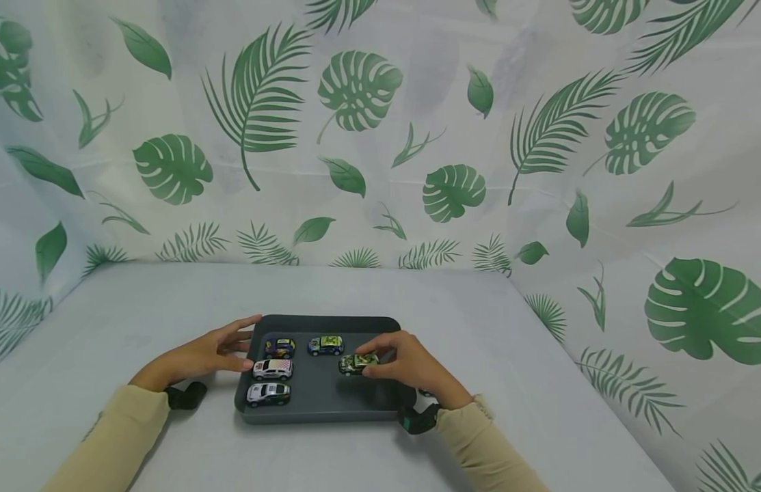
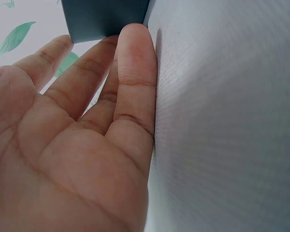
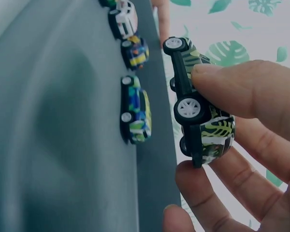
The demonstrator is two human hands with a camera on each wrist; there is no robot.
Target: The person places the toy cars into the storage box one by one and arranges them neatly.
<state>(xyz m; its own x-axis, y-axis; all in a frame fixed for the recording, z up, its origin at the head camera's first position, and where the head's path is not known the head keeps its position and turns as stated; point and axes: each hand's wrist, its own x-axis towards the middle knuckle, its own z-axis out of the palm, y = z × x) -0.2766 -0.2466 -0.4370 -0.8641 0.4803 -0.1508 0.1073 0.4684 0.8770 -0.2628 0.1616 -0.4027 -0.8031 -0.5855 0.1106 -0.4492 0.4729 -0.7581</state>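
Observation:
My right hand (image 1: 411, 362) pinches a camouflage-patterned toy car (image 1: 353, 363) between thumb and fingers, over the right half of a dark grey tray (image 1: 318, 415). In the right wrist view that car (image 3: 203, 104) is tipped, its white-spoked wheels facing the tray. At the tray's left side my left hand (image 1: 210, 352) has its fingers extended, with fingertips right at the outer wall. Inside the tray stand a blue, green and yellow toy car (image 1: 325, 345), a dark purple and yellow one (image 1: 279, 348), a white and pink one (image 1: 273, 370) and a silver-white one (image 1: 268, 393).
A pale cloth covers the table (image 1: 454, 307) around the tray. Behind and at the sides hang white curtains (image 1: 411, 82) printed with green leaves. Dark straps with small devices (image 1: 419, 418) sit at both wrists, close to the tray and tabletop.

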